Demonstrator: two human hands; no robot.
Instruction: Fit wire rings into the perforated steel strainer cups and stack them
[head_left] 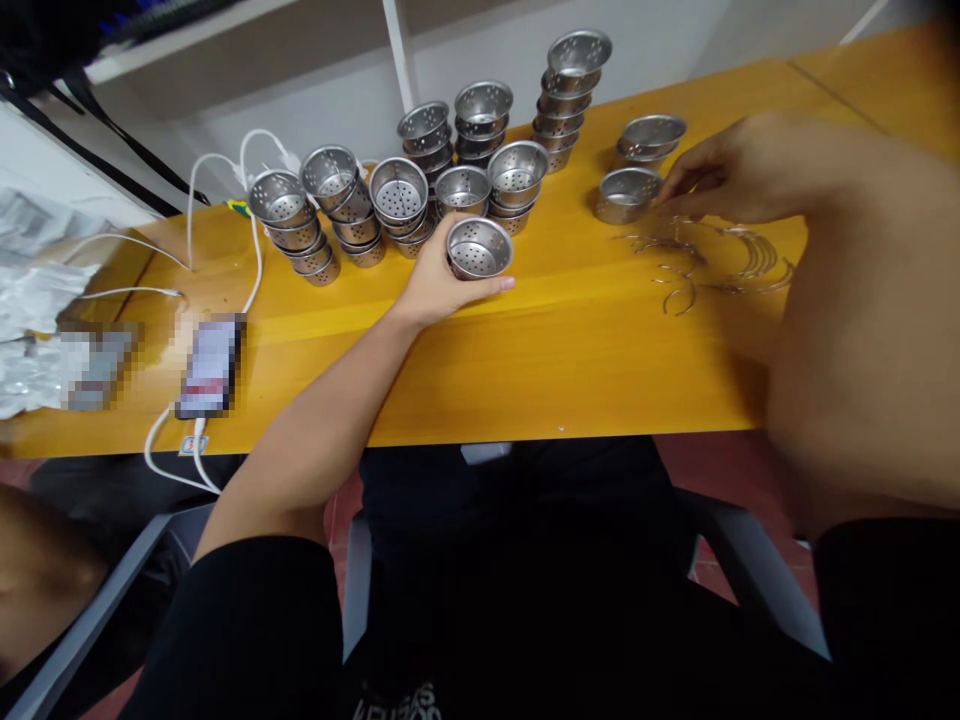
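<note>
Black shirt nearest; left hand grips the holey metal cup, right hand pinches wire loops and should lift just one.

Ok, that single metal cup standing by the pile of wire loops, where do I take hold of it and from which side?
Take the single cup by its side wall under the rim, coming from the near left: it stands upright, mouth up, with bare table there, while the wire loops and the right hand crowd its right.
</note>
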